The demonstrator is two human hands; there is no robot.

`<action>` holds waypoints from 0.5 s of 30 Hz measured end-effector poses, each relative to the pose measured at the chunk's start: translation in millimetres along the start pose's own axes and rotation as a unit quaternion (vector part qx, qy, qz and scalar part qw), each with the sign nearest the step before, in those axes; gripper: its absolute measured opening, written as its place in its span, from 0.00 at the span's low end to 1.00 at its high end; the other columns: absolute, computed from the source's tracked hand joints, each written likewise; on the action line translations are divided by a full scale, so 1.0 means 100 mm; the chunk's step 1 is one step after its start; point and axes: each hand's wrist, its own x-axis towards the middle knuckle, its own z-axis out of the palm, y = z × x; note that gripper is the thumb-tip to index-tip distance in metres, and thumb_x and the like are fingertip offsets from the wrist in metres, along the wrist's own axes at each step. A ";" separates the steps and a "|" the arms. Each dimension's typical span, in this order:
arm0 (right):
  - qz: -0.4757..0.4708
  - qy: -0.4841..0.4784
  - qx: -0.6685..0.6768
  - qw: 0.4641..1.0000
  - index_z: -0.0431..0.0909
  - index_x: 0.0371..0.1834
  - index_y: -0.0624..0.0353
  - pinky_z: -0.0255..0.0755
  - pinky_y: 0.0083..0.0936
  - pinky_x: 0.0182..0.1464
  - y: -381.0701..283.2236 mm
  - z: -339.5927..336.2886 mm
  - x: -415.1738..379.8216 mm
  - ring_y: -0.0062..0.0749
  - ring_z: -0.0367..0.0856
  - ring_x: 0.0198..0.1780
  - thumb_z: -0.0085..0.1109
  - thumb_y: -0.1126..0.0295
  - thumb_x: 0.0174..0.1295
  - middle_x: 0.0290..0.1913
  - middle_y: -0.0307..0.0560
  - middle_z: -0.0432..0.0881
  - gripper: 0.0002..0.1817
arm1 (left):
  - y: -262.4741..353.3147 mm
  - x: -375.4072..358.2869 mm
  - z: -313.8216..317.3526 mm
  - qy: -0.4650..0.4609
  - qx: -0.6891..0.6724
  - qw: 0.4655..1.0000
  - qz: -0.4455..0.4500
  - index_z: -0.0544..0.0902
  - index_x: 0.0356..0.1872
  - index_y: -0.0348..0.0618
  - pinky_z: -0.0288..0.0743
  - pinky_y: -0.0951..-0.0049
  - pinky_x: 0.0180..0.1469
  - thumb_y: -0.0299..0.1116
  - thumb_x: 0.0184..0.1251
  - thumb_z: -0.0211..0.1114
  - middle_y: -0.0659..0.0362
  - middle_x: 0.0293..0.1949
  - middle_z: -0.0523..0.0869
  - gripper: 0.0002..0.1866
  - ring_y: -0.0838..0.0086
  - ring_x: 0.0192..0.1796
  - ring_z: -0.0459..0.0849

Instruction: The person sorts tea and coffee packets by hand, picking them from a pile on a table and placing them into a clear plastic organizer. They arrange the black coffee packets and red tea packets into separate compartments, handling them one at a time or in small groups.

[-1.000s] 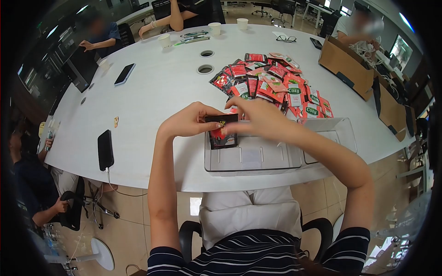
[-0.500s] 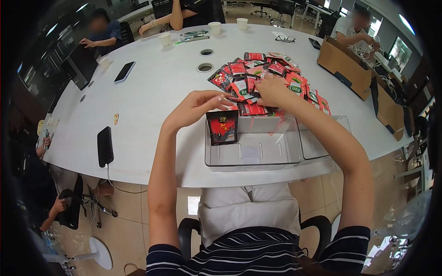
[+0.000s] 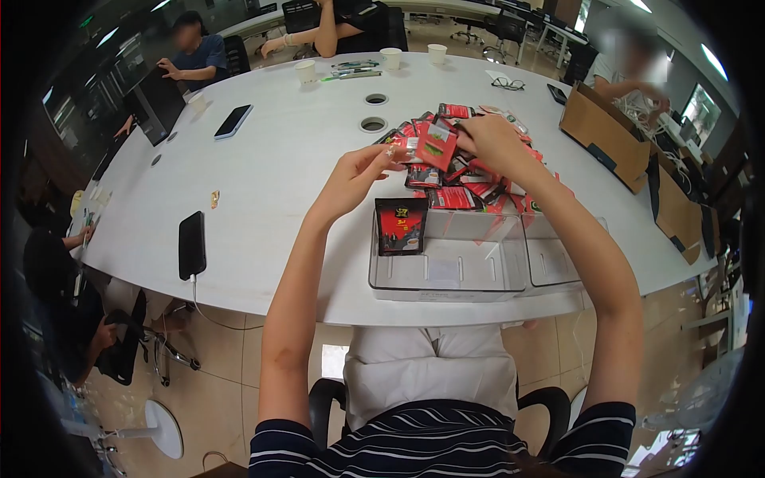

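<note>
My right hand is over the sachet pile, its fingers closed on the edge of a red tea sachet with a green leaf picture. The sachet is lifted above the others. At the pile's left edge, my left hand has its thumb and fingers drawn together close to that sachet; what lies between them is hard to make out. Below stands a clear plastic bin holding a black-and-red coffee sachet upright at its left end. A second clear bin adjoins it, partly hidden by my right forearm.
A phone with a cable, another phone and a small wrapper lie leftward. Paper cups, pens and glasses are at the back. A cardboard box stands right. Other people sit around the table.
My right hand has risen from the pile with the red tea sachet between its fingers. My left hand has stayed by the pile's left edge. The view has shifted slightly.
</note>
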 end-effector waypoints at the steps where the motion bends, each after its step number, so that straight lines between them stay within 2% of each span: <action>1: 0.030 0.006 0.038 0.999 0.80 0.28 0.63 0.73 0.42 0.42 -0.07 -0.12 0.01 0.52 0.82 0.34 0.56 0.62 0.59 0.28 0.57 0.82 0.14 | 0.02 0.01 0.01 0.021 -0.004 1.000 -0.001 0.78 0.59 0.40 0.74 0.68 0.59 0.44 0.78 0.48 0.55 0.54 0.84 0.22 0.69 0.56 0.83; 2: 0.054 0.021 0.049 0.997 0.79 0.31 0.65 0.72 0.43 0.36 -0.14 -0.22 0.01 0.54 0.80 0.32 0.54 0.63 0.61 0.28 0.59 0.81 0.14 | 0.02 0.01 0.01 0.042 -0.009 0.999 -0.002 0.78 0.59 0.41 0.73 0.68 0.59 0.44 0.77 0.50 0.56 0.56 0.83 0.21 0.69 0.57 0.82; 5: 0.109 -0.014 0.161 0.981 0.78 0.32 0.66 0.71 0.42 0.35 -0.34 -0.46 0.03 0.53 0.79 0.30 0.53 0.63 0.63 0.28 0.60 0.81 0.15 | -0.11 0.04 -0.02 0.072 0.010 0.996 0.051 0.78 0.60 0.43 0.71 0.66 0.62 0.40 0.74 0.57 0.56 0.58 0.82 0.20 0.69 0.60 0.79; 8: 0.089 0.005 0.172 0.981 0.77 0.32 0.69 0.70 0.40 0.34 -0.33 -0.39 0.06 0.50 0.78 0.26 0.52 0.62 0.64 0.25 0.58 0.81 0.16 | -0.13 0.04 -0.04 0.077 0.021 0.996 0.025 0.76 0.62 0.43 0.70 0.64 0.64 0.36 0.70 0.62 0.56 0.59 0.81 0.21 0.69 0.61 0.78; 11: 0.076 -0.008 0.231 0.970 0.77 0.31 0.71 0.69 0.37 0.33 -0.30 -0.29 0.05 0.43 0.76 0.24 0.53 0.63 0.65 0.23 0.56 0.79 0.17 | -0.17 0.06 -0.01 0.098 -0.001 0.995 0.021 0.74 0.64 0.44 0.71 0.63 0.63 0.33 0.66 0.66 0.55 0.59 0.81 0.25 0.68 0.61 0.78; 14: 0.064 -0.044 0.281 0.956 0.76 0.32 0.72 0.69 0.34 0.31 -0.37 -0.23 0.01 0.31 0.75 0.22 0.54 0.64 0.66 0.21 0.51 0.78 0.17 | -0.17 0.05 0.08 0.171 0.013 0.984 0.056 0.75 0.63 0.42 0.76 0.64 0.56 0.35 0.60 0.72 0.51 0.56 0.82 0.29 0.67 0.57 0.81; 15: 0.062 -0.053 0.298 0.951 0.76 0.32 0.72 0.68 0.32 0.29 -0.40 -0.24 0.01 0.27 0.74 0.22 0.54 0.65 0.66 0.21 0.48 0.78 0.16 | -0.18 0.06 0.07 0.149 0.012 0.988 0.044 0.76 0.62 0.41 0.77 0.66 0.54 0.35 0.59 0.73 0.51 0.54 0.83 0.29 0.69 0.54 0.82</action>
